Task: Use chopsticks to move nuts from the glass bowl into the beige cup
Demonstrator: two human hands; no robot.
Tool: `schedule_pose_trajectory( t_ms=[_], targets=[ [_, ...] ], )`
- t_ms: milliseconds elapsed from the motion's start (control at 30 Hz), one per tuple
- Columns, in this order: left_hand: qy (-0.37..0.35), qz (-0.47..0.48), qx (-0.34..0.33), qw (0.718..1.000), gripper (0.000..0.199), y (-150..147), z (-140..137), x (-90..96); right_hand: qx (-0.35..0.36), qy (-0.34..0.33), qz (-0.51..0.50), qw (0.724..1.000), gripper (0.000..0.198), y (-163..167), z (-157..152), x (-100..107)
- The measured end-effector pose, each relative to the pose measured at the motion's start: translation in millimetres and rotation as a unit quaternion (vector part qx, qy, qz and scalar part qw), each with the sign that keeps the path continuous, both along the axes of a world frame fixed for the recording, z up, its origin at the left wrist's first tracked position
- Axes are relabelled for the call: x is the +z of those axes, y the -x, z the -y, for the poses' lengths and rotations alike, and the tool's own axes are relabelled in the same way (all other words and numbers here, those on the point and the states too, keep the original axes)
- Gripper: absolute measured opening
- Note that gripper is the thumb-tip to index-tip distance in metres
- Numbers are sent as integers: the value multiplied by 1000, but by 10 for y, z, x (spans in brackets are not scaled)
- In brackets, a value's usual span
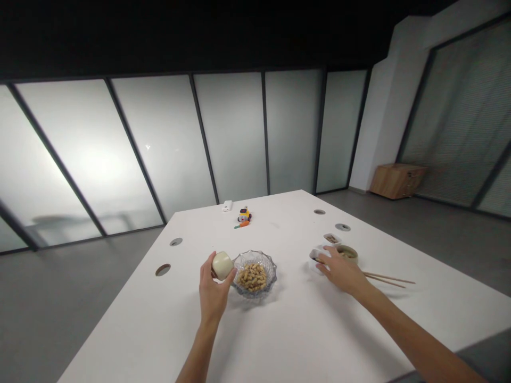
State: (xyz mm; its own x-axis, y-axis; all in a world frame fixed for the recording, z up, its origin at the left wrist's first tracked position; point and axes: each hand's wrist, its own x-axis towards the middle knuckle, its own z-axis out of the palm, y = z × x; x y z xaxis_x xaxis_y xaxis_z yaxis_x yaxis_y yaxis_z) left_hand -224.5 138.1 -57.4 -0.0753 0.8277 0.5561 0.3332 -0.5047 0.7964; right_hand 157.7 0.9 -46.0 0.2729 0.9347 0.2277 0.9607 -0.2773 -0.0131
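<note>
My left hand [214, 290] is closed around a small cream-coloured cup [222, 265], with thumb and fingers on opposite sides. The cup is tilted, its rounded outside facing me, so what is inside is hidden. It sits at the left rim of a scalloped clear glass bowl [274, 272], which holds a heap of unshelled peanuts [252, 277]. Over to the right, my right hand [337, 266] has its fingers closed on the rim of a small white bowl [313, 257]. Something dark shows in that bowl, partly covered by the fingers.
Beside the right hand stand an olive-green bowl [351, 251] and a small white dish [332, 238] with brown bits. Two chopsticks [389, 279] lie right of them. Farther back are a yellow toy car [245, 214], a toy carrot [241, 225] and a white object [227, 206].
</note>
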Motion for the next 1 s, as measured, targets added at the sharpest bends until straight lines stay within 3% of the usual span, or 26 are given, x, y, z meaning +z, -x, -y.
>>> schedule_pose_trajectory(
  t_ms=[233,433,633,800,1000],
  targets=[
    [7,15,-12,1000,83,-6,-10,7,-59,14,-62,996,47,68,-40,20],
    [4,16,-18,1000,80,-20,-13,8,-44,0,-54,998,52,256,-226,191],
    [-1,8,-17,1000,76,-28,-31,-17,134,20,33,990,57,825,-554,589],
    [-8,2,-17,1000,74,-25,-73,-75,281,34,174,943,46,1239,-863,712],
    [0,19,-16,1000,75,-40,-110,-104,370,51,282,884,31,1428,-1038,795]
  ],
)
